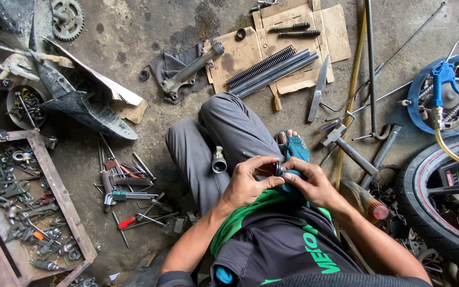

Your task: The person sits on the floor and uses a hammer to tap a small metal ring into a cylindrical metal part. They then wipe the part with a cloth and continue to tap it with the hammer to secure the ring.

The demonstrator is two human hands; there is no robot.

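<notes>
I saw a small dark ring-shaped part [278, 169] pinched between the fingertips of both hands, above my lap. It stood on edge, partly hidden by the fingers.

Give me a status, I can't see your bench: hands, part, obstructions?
Left hand and right hand both pinching small black ring over lap. Nothing between them.

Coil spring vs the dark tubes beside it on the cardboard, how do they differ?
The coil spring is black, ribbed and slimmer; the two fork tubes are smooth grey metal and thicker. The spring ends short of the tubes, which reach further up and right. Both lie flat on the cardboard, parallel on the same diagonal.
</notes>
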